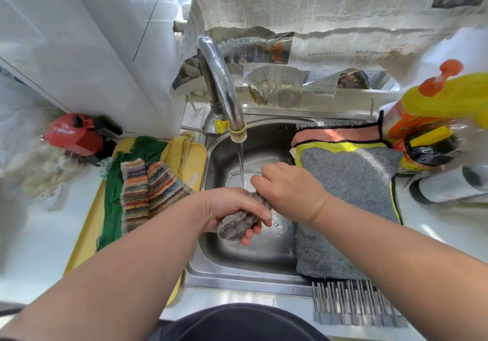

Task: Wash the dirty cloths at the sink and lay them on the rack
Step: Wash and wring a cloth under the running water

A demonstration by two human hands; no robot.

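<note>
Centre of the frame, over the stainless steel sink point(264, 140): the twisted, mottled grey cloth point(233, 226) is wrung beneath the curved chrome tap point(224, 87), left hand point(232, 207) fingers clenched round its fat lower end, right hand point(289, 187) gripping the upper end. Soaked, soft, probably slippery, so hold both ends.

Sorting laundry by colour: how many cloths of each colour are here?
Grey: 2 (twisted grey cloth gripped by left hand and right hand; yellow-trimmed grey cloth on the metal slatted rack)
Green: 1 (green cloth)
Yellow: 1 (yellow towel)
Striped: 1 (multicoloured striped cloth)
Pink: 1 (black-trimmed pink cloth)
Total: 6
</note>
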